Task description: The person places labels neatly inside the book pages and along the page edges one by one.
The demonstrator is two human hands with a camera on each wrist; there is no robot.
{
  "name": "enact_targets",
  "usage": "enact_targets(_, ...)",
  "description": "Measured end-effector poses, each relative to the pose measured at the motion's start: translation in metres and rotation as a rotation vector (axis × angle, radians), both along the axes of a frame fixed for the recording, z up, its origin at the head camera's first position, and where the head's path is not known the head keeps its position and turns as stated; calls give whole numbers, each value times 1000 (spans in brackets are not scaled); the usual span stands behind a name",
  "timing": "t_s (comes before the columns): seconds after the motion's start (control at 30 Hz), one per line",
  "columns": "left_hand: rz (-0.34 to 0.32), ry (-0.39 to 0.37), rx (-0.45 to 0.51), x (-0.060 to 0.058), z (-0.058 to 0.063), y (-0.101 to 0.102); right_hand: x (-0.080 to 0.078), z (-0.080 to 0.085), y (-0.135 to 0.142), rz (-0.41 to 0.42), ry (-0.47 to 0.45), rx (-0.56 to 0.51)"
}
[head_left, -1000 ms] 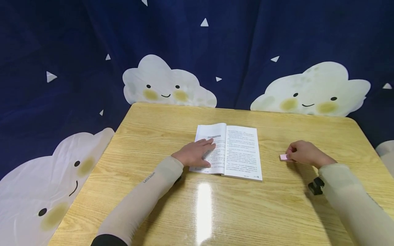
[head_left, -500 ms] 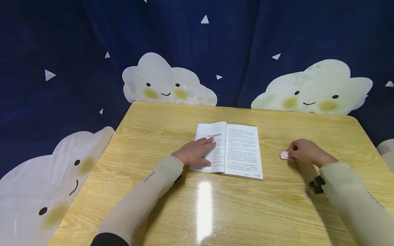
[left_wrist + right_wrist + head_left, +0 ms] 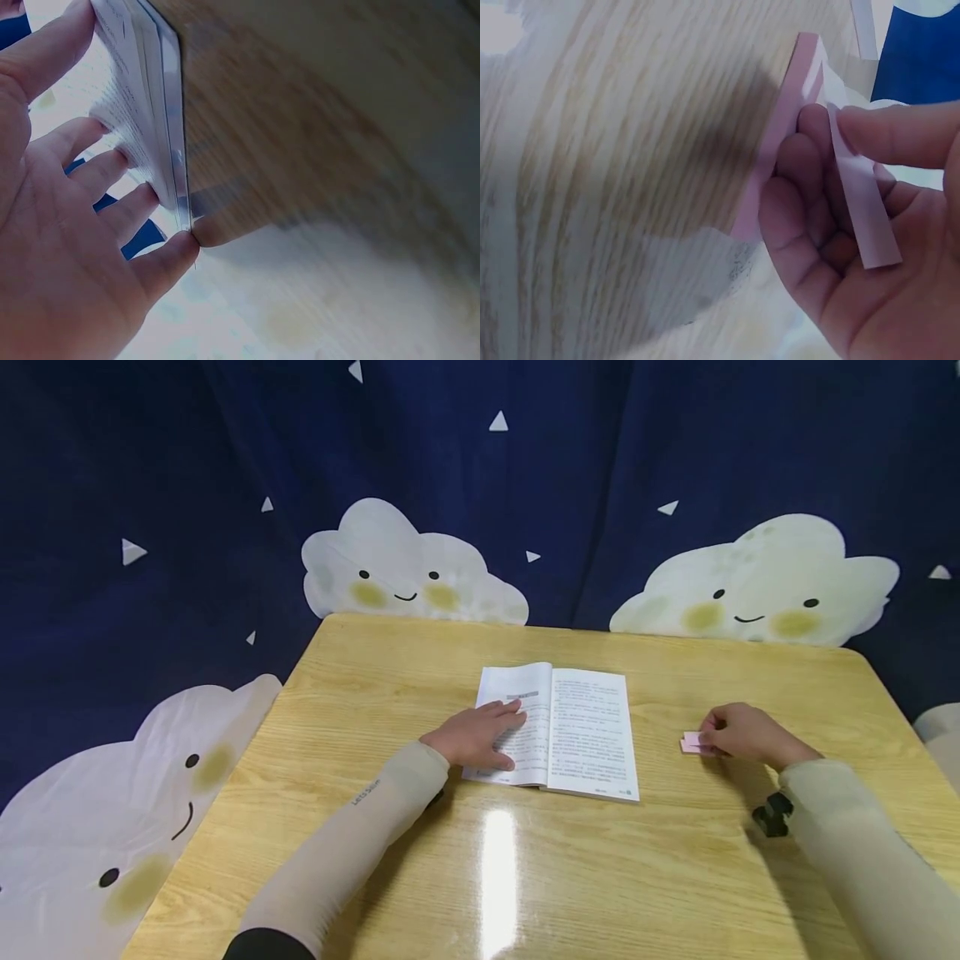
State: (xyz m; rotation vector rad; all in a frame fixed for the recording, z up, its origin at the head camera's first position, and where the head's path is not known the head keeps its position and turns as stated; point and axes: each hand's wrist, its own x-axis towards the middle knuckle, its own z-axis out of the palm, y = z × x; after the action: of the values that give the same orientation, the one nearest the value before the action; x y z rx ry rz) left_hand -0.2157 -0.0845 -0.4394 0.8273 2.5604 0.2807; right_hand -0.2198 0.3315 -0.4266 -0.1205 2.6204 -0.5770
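Right hand (image 3: 738, 731): a pale pink slip (image 3: 862, 202) is pinched between its thumb and fingers, the other fingers being curled in beneath. Just behind the slip, a pink pad (image 3: 778, 131) is seen on the table (image 3: 375, 693), close against the fingertips. Slip and pad are brought together at one end and spread apart at the other; whether they are joined there cannot be told for certain, as the right wrist view is blurred. Both are placed to the right of an open book (image 3: 588, 735), apart from it.

Left hand (image 3: 472, 735): nothing is gripped. It is laid on the book's left page with the fingers spread, and part of the print is covered. The right page is left uncovered, filled with lines of small text.

Both forearms are covered by beige sleeves (image 3: 360, 827), and a black device (image 3: 771, 817) is worn under the right wrist. Light is reflected in a white streak on the pale wood nearer the person. Behind, a navy curtain (image 3: 450, 427) is printed with smiling clouds (image 3: 408, 556) and white triangles (image 3: 499, 422).
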Motion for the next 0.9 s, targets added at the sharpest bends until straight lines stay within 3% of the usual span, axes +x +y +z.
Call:
enact_targets(0.17, -16, 2, 5, 0, -3, 1, 2, -2, 4, -26, -32, -34)
enact_targets(0.47, -12, 9, -12, -1, -4, -1, -4, 6, 9, 46, 28, -97)
enact_targets(0.9, -3, 3, -6, 0, -3, 1, -20, 13, -11, 24, 34, -214)
